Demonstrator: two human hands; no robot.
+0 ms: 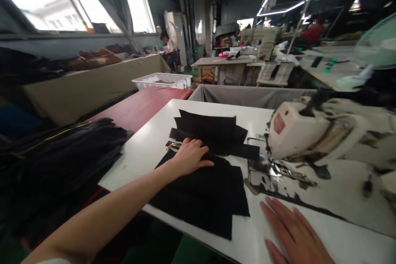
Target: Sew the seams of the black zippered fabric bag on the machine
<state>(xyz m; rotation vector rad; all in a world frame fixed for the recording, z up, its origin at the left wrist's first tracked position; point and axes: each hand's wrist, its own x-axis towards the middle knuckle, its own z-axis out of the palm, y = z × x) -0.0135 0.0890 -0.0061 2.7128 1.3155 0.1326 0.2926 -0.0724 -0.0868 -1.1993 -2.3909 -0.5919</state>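
Note:
Black fabric pieces (204,198) lie layered on the white sewing table (136,165), their edges stepped at the far end. My left hand (190,156) rests on the middle of the fabric, fingers a little bent and thumb spread away. Beside its knuckles, a shiny metal zipper end (173,146) pokes out at the fabric's left edge. My right hand (292,229) hovers over or touches the table at the lower right, blurred, with fingers stretched apart and nothing in them. A sewing machine (297,128) stands right of the fabric, its presser area close to one black strip (244,150).
A dark fabric pile (62,161) with a gold zipper lies at the left. Past the table are a red surface (145,103), a white plastic basket (163,80) and a grey cloth-lined bin (247,95). A person (170,49) sits farther back; a fan (379,43) is at right.

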